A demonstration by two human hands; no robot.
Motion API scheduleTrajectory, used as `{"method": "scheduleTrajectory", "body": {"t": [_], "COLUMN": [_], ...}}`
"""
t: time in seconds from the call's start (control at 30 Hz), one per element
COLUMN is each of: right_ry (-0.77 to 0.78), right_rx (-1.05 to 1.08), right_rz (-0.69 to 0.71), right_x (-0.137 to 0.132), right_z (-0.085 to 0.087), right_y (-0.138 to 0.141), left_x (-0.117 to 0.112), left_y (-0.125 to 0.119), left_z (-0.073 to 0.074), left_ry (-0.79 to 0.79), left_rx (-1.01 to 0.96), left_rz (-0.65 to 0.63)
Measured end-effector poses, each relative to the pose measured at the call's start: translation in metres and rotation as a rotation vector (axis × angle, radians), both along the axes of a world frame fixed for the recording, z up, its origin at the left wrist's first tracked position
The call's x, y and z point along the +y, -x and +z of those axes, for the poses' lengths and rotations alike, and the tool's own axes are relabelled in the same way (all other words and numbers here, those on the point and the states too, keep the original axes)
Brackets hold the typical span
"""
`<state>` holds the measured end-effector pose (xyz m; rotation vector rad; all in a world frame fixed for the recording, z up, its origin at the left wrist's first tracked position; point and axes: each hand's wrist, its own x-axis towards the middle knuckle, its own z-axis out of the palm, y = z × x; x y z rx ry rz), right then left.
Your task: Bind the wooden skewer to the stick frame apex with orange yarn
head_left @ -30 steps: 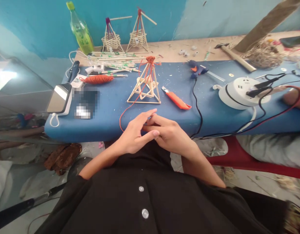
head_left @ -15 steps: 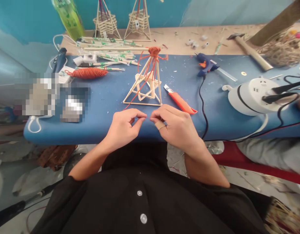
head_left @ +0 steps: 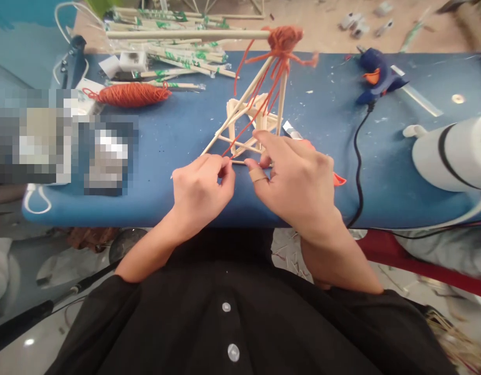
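In the head view, a pyramid-shaped frame of thin wooden sticks [head_left: 282, 99] stands on the blue table, its top wrapped in orange yarn [head_left: 285, 40]. Several yarn strands hang from that top over a smaller stick structure [head_left: 231, 130] inside. My left hand [head_left: 203, 190] is closed at the frame's near left corner, pinching the end of one orange yarn strand [head_left: 243, 131]. My right hand [head_left: 298, 179] is at the frame's near right side, thumb and forefinger apart, with a tan band on one finger. It hides the near right corner and part of an orange utility knife [head_left: 339, 179].
An orange yarn bundle [head_left: 133, 95] and wrapped sticks [head_left: 185, 62] lie at left. A blue glue gun [head_left: 375, 75] with its black cord [head_left: 357, 156] and a white power socket tower [head_left: 451, 151] are at right. Blurred items sit at the left edge.
My view has tilted down and come closer to the frame. My hands have moved forward and drawn apart; the right forefinger now reaches toward the frame, away from the left fingertips.
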<state>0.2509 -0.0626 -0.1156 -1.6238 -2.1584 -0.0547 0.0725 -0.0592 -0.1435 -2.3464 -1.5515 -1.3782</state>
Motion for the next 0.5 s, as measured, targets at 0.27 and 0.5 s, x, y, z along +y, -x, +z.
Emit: {"method": "scheduleTrajectory", "body": {"t": [0.27, 0.5], "right_ry": [0.101, 0.061], "right_rx": [-0.118, -0.121], "right_rz": [-0.089, -0.048], "right_x": [0.008, 0.009], "right_z": [0.002, -0.001], "right_y": [0.006, 0.007], "left_x": [0.004, 0.009], "left_y": [-0.004, -0.008], "left_z": [0.011, 0.022], "left_ry": [0.152, 0.316], "left_rx": [0.129, 0.154], "left_rz": [0.06, 0.064]}}
